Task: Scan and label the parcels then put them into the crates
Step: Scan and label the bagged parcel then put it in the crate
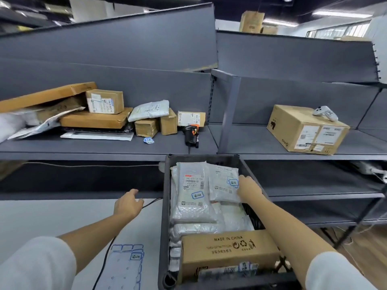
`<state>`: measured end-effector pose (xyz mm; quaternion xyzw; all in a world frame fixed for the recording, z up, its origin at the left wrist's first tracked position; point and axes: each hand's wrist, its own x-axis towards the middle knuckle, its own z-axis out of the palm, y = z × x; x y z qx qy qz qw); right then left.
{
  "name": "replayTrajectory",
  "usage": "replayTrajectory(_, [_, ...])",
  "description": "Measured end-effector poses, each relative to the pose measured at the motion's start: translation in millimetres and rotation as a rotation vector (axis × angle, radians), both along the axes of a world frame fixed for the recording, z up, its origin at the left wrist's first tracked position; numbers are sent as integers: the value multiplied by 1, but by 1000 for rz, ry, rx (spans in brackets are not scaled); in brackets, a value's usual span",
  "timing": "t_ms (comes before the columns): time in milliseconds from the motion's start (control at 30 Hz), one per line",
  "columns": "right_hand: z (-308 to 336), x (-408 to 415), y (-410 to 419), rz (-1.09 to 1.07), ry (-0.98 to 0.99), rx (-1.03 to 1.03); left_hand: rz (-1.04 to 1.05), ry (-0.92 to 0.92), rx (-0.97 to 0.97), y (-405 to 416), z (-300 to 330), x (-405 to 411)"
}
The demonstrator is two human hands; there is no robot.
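You get bright, even light from the ceiling strips (343, 14); shelves (104, 147) bow at the edges, and fine print blurs.

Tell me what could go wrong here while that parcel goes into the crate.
1. The crate looks nearly full; the white parcel the right hand sets on the stack could slide off the one beneath.
2. The black cable runs under the left forearm, beside the left hand; it could snag and tug whatever it leads to.
3. The scanner stands near the shelf's front, so a reach for it could knock it off.
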<state>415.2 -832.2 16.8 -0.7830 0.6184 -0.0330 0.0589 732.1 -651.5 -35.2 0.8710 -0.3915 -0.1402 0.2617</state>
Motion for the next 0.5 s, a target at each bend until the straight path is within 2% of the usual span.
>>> replayTrajectory(100, [18, 8, 5, 47, 10, -74, -3, -88, 77, 13, 0, 3])
replayTrajectory(267, [48, 54, 31, 192, -93, -124, 5, -245, 183, 31, -4, -3])
replayTrajectory(500, [65, 148, 104, 599, -8, -241, 106, -250, 180, 76, -7, -16])
